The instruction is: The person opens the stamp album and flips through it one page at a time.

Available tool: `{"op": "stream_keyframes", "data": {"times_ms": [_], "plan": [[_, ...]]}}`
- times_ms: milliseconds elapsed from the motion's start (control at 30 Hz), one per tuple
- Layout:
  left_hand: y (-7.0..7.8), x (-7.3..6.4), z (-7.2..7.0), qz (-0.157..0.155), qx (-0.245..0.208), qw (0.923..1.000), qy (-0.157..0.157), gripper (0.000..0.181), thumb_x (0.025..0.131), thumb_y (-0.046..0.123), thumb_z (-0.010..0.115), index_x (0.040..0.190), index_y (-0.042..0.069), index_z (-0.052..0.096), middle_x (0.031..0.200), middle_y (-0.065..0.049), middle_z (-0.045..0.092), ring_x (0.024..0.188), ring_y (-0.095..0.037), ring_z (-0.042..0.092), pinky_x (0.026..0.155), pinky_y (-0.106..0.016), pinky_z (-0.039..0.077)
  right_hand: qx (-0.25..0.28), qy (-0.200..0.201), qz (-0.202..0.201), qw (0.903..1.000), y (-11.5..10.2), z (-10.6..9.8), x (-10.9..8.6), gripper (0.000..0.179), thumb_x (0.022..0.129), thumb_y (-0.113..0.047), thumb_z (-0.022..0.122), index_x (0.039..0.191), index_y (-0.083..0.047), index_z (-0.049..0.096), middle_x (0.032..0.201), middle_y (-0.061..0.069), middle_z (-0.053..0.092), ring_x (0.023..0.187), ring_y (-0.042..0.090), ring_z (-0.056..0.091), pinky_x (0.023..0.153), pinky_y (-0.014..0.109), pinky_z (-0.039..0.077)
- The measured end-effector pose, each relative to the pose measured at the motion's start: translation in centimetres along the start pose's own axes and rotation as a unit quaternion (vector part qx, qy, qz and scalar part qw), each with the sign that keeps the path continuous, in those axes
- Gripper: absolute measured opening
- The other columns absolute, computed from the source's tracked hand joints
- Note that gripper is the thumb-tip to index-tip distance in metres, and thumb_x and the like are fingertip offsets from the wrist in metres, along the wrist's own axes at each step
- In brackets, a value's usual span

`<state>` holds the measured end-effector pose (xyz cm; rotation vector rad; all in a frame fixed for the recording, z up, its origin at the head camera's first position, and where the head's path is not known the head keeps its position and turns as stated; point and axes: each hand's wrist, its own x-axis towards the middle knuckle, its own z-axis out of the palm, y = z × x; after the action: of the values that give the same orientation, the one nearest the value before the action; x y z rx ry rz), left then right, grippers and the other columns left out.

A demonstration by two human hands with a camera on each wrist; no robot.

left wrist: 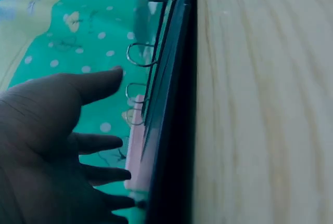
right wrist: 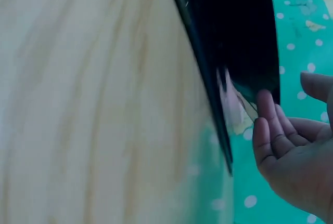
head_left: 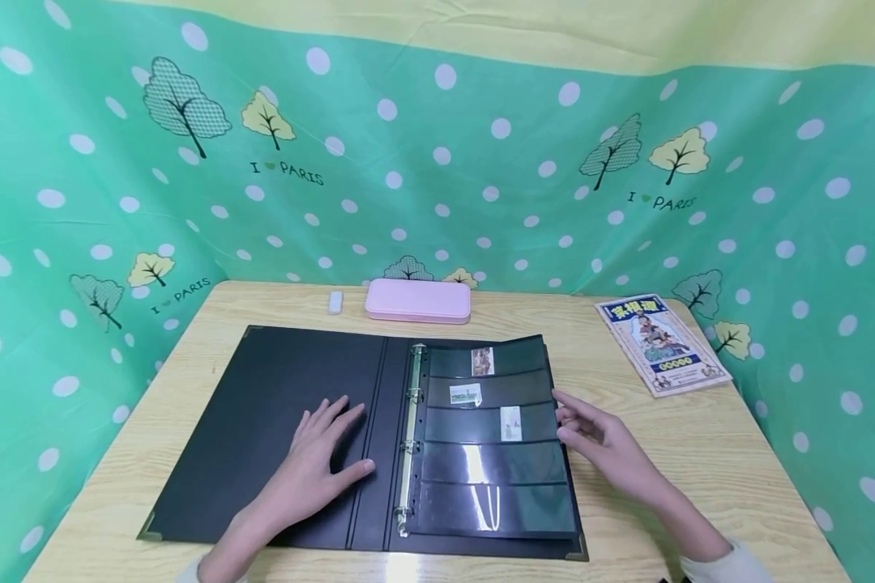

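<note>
A black ring binder [head_left: 299, 389] lies open on the table. On its metal rings [left wrist: 140, 55] sits a stack of black pocket pages [head_left: 492, 461]. Three small stamps show in the top page's upper pockets, one of them a stamp [head_left: 483, 362] with brownish figures. My left hand [head_left: 309, 474] is spread over the inside of the left cover, palm down, holding nothing. At the right edge of the pages is my right hand [head_left: 605, 445]. In the right wrist view its fingertips [right wrist: 265, 99] touch the underside of a raised page [right wrist: 250, 31], with the thumb apart from it.
Behind the binder, a pink pencil case [head_left: 418, 301] and a small white eraser-like block [head_left: 335, 303] lie near the table's back edge. A booklet [head_left: 662, 344] with an illustrated cover lies at the back right. Green dotted cloth [head_left: 445, 202] hangs around the wooden table [head_left: 671, 421].
</note>
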<state>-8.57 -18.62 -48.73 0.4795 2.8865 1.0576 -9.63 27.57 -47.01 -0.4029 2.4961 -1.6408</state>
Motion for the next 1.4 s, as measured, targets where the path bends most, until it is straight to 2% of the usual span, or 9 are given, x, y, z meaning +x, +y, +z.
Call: {"op": "stream_keyframes", "data": {"times_ms": [133, 300, 500, 733, 867, 1067, 1233, 1300, 1400], "plan": [[1.3, 0.3, 0.1, 0.019, -0.003, 0.9998, 0.002, 0.077, 0.097, 0.034, 0.087, 0.162, 0.008, 0.056, 0.171, -0.023, 0.045, 0.162, -0.054, 0.031, 0.129, -0.077, 0.016, 0.008, 0.01, -0.028, 0.9995, -1.3, 0.6, -0.3, 0.055, 0.113, -0.006, 0.061, 0.166, 0.002, 0.047, 0.14, 0.026, 0.065, 0.116, 0.004, 0.067, 0.097, 0.017, 0.057], [3.2, 0.5, 0.2, 0.043, -0.014, 0.9989, 0.011, 0.069, 0.1, 0.031, 0.085, 0.162, 0.013, 0.057, 0.17, -0.015, 0.049, 0.158, -0.05, 0.041, 0.125, -0.076, 0.029, 0.0, 0.019, -0.087, 0.9961, -2.5, 1.5, -0.6, 0.054, 0.114, 0.0, 0.055, 0.167, -0.006, 0.049, 0.145, 0.02, 0.063, 0.125, 0.006, 0.064, 0.104, 0.016, 0.052], [5.4, 0.7, 0.4, 0.051, -0.033, 0.9981, 0.015, 0.064, 0.102, 0.026, 0.084, 0.161, 0.019, 0.059, 0.169, -0.003, 0.051, 0.155, -0.037, 0.05, 0.117, -0.07, 0.046, 0.027, -0.018, -0.118, 0.9925, -3.9, 2.8, -0.9, 0.058, 0.114, 0.003, 0.046, 0.171, -0.01, 0.044, 0.156, 0.019, 0.053, 0.137, 0.009, 0.056, 0.108, 0.022, 0.053], [6.6, 0.7, 0.7, 0.089, -0.072, 0.9926, 0.041, 0.062, 0.102, 0.019, 0.083, 0.159, 0.021, 0.06, 0.161, 0.002, 0.06, 0.148, -0.026, 0.059, 0.116, -0.061, 0.051, 0.021, -0.055, -0.151, 0.9869, -5.2, 4.2, -1.0, 0.063, 0.114, 0.006, 0.04, 0.173, -0.014, 0.04, 0.164, 0.012, 0.048, 0.147, 0.009, 0.048, 0.115, 0.029, 0.048], [7.5, 0.9, 1.0, 0.09, -0.108, 0.9892, 0.043, 0.062, 0.105, 0.022, 0.08, 0.162, 0.022, 0.056, 0.156, 0.006, 0.063, 0.142, -0.021, 0.063, 0.113, -0.061, 0.053, 0.027, -0.072, -0.166, 0.9831, -5.5, 4.9, -0.8, 0.065, 0.113, 0.008, 0.036, 0.175, -0.012, 0.035, 0.166, 0.011, 0.051, 0.149, 0.014, 0.051, 0.12, 0.03, 0.045], [9.1, 1.3, 1.8, 0.068, -0.219, 0.9734, 0.004, 0.078, 0.107, 0.022, 0.076, 0.173, 0.022, 0.034, 0.155, -0.003, 0.065, 0.136, -0.021, 0.066, 0.116, -0.052, 0.053, 0.057, -0.102, -0.157, 0.9806, -6.0, 5.9, -0.5, 0.066, 0.117, 0.0, 0.025, 0.18, -0.019, 0.018, 0.163, 0.012, 0.057, 0.146, 0.022, 0.058, 0.122, 0.039, 0.044], [10.2, 1.1, 2.8, 0.034, -0.286, 0.9574, -0.023, 0.102, 0.107, 0.022, 0.075, 0.179, 0.028, 0.004, 0.157, -0.004, 0.063, 0.135, -0.023, 0.067, 0.115, -0.047, 0.054, 0.1, -0.13, -0.146, 0.9755, -6.4, 6.5, -0.5, 0.06, 0.122, -0.019, 0.013, 0.181, -0.024, 0.003, 0.164, 0.013, 0.056, 0.149, 0.027, 0.057, 0.127, 0.035, 0.034], [10.5, 1.0, 3.2, 0.023, -0.306, 0.9513, -0.031, 0.11, 0.106, 0.023, 0.076, 0.178, 0.032, -0.007, 0.157, -0.005, 0.062, 0.134, -0.024, 0.068, 0.115, -0.045, 0.054, 0.113, -0.143, -0.149, 0.9719, -6.5, 6.8, -0.4, 0.059, 0.122, -0.027, 0.008, 0.18, -0.025, -0.003, 0.165, 0.014, 0.055, 0.15, 0.028, 0.056, 0.13, 0.046, 0.03], [11.0, 0.7, 3.7, 0.025, -0.329, 0.9433, -0.031, 0.117, 0.107, 0.022, 0.076, 0.176, 0.032, -0.018, 0.156, -0.01, 0.062, 0.132, -0.027, 0.069, 0.112, -0.042, 0.056, 0.122, -0.159, -0.161, 0.9664, -6.6, 7.2, -0.3, 0.061, 0.121, -0.036, 0.001, 0.179, -0.024, -0.009, 0.167, 0.016, 0.052, 0.151, 0.029, 0.056, 0.125, 0.077, 0.022]]}}
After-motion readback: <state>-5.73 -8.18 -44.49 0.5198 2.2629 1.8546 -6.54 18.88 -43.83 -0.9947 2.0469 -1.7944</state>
